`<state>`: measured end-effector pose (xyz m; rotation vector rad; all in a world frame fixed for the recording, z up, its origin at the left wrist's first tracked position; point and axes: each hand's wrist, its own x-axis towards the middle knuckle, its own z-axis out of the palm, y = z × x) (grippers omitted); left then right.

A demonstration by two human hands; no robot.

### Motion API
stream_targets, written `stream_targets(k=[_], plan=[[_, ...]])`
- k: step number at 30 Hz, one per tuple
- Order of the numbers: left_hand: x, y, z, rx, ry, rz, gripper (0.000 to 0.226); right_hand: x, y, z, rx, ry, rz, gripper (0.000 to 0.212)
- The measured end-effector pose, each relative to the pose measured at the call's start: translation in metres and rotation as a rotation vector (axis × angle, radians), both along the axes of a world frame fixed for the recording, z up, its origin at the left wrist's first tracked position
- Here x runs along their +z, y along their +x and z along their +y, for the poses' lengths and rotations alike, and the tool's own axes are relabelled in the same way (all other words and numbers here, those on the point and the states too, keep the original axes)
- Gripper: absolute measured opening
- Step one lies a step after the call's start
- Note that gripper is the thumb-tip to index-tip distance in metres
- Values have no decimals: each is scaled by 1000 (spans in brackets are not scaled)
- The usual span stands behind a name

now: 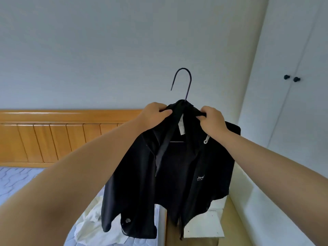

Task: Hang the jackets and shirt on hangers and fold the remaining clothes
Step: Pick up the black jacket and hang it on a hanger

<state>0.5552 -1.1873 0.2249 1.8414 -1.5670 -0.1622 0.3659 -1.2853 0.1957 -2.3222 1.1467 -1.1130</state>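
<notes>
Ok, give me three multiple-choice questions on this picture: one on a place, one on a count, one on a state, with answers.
1. Where does the white garment lie? A on the bed B on a chair C on a hook
2. How many knobs show on the wardrobe? A one B two C four
3. The black jacket is: A folded flat B on the floor C on the hanger, gripped by the left hand and right hand
Answers: 1 A, it lies crumpled on the mattress; 2 B, two dark knobs sit side by side; 3 C, the hook rises above the collar between both hands.
</notes>
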Motion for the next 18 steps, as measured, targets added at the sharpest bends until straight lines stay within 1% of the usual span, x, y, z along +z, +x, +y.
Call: stream_targets(k=[3,7,9,11,14,18], plan=[[-4,-36,-7,-75,26,-104,32,-3,-47,14,-78,25,25,12],[-5,-94,-19,-190,0,-225,28,0,-114,27,-184,61,49,30],[-7,-125,-28,-240,-32,-251,28,2,-148,32,-241,82,67,26],[-10,-157,-37,-272,-61,-250,26,5,-183,37,-293,99,79,19],[-13,-207,-53,-322,-123,-177,26,14,-234,46,-356,108,90,20],[-16,-281,-69,-427,-195,-48,28,26,-301,61,-470,110,37,26]])
